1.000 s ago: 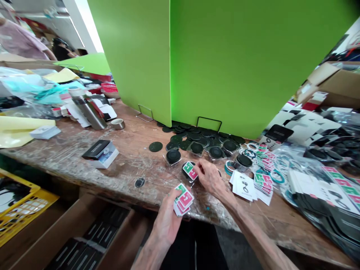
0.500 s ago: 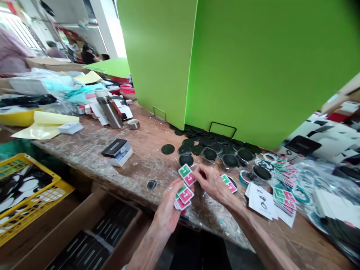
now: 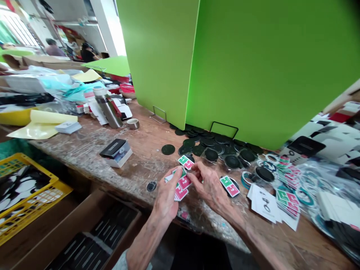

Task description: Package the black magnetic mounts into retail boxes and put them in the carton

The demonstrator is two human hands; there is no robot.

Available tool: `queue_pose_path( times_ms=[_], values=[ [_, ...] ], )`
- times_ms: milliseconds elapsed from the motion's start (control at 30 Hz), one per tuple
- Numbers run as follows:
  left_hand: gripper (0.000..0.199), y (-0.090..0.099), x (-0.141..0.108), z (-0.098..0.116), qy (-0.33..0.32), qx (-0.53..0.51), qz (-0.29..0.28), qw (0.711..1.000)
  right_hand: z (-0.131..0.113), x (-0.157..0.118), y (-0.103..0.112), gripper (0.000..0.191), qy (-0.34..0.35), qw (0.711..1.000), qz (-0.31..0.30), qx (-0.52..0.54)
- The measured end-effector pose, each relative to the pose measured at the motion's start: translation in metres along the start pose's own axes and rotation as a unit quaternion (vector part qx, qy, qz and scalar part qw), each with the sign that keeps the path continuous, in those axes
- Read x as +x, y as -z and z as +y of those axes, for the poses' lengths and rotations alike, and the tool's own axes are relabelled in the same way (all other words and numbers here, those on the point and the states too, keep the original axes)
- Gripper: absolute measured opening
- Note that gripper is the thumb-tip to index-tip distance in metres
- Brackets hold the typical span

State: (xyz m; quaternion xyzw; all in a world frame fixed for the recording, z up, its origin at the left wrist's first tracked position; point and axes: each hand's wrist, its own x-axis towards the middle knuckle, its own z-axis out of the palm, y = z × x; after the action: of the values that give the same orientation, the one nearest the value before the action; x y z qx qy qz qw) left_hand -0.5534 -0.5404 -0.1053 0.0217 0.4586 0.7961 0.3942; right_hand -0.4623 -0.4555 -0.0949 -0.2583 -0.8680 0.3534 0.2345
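Observation:
My left hand (image 3: 168, 195) is closed round a small fanned stack of green-and-pink numbered cards (image 3: 184, 183). The thumb presses on top of them. My right hand (image 3: 209, 183) meets the stack's right edge, with thumb and index finger pinched at the top card. Just beyond my fingers, a single numbered card (image 3: 185, 162) lies over a black disc in clear wrap, which it partly covers. To the right of my right hand, another numbered card (image 3: 229, 186) rests on a dark disc. Several wrapped black discs (image 3: 232, 161) sit behind my hands.
Tall green panels (image 3: 253, 75) stand behind the loose discs. Rings, white cards (image 3: 263, 204) and more numbered cards crowd the right. On the left are a black-and-white box (image 3: 116, 153), a steel flask (image 3: 109, 108) and a yellow crate (image 3: 53, 180). An open drawer (image 3: 112, 232) lies below.
The card that my right fingers held now lies on the wrapped disc behind. My right hand has drawn back to the stack in my left hand.

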Motion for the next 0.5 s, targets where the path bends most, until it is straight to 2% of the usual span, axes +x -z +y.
queue_pose_path(
  times_ms=[100, 167, 233, 333, 433, 500],
  values=[
    [0.031, -0.015, 0.003, -0.002, 0.028, -0.021, -0.034, 0.999, 0.0, -0.001, 0.002, 0.011, -0.004, 0.999, 0.02, 0.038],
    [0.02, -0.025, 0.005, -0.001, 0.057, -0.033, -0.032, 0.997, 0.007, 0.005, 0.01, 0.014, 0.008, 0.998, 0.019, 0.053],
    [0.011, -0.032, 0.008, 0.0, 0.107, -0.043, -0.026, 0.993, 0.021, 0.017, 0.021, 0.016, 0.001, 0.999, 0.026, 0.039],
    [0.02, -0.04, 0.012, 0.003, 0.179, -0.044, -0.049, 0.982, 0.049, 0.045, 0.041, 0.018, -0.044, 0.997, 0.061, -0.017],
    [0.025, -0.044, 0.016, 0.002, 0.17, -0.024, -0.071, 0.982, 0.069, 0.066, 0.053, 0.015, -0.073, 0.991, 0.093, -0.066],
    [0.025, -0.047, 0.019, 0.0, 0.143, -0.01, -0.076, 0.987, 0.071, 0.069, 0.055, 0.011, -0.073, 0.987, 0.114, -0.092]
  ],
)
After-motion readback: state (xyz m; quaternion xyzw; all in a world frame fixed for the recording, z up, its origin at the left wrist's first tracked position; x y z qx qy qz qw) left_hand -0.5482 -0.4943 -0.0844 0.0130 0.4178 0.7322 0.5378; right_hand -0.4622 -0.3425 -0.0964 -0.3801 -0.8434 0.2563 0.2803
